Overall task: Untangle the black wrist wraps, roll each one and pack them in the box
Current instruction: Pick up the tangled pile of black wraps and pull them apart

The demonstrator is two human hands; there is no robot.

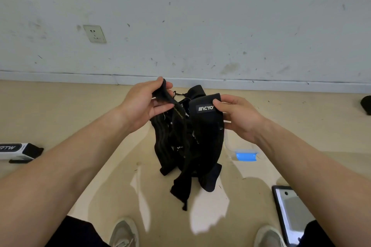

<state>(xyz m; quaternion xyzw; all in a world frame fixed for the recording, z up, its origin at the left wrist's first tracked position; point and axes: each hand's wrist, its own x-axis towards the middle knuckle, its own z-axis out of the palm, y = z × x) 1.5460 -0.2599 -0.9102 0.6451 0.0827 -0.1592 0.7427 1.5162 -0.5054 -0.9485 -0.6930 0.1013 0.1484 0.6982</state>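
Observation:
A tangled bundle of black wrist wraps [188, 146] hangs in the air between my hands, its loose ends dangling toward the floor. My left hand [144, 102] grips one strap end at the top left of the bundle, fingers curled round it. My right hand [239, 116] pinches the wide end with a white logo patch [205, 108], thumb on the patch. The box [18, 151], white and black with printed letters, lies on the floor at the far left edge.
A blue packet [246, 156] in clear wrap lies on the beige floor right of the bundle. A phone or tablet [289, 212] lies at the lower right by my leg. My shoes [124, 232] show at the bottom. A white wall with a socket [94, 33] stands ahead.

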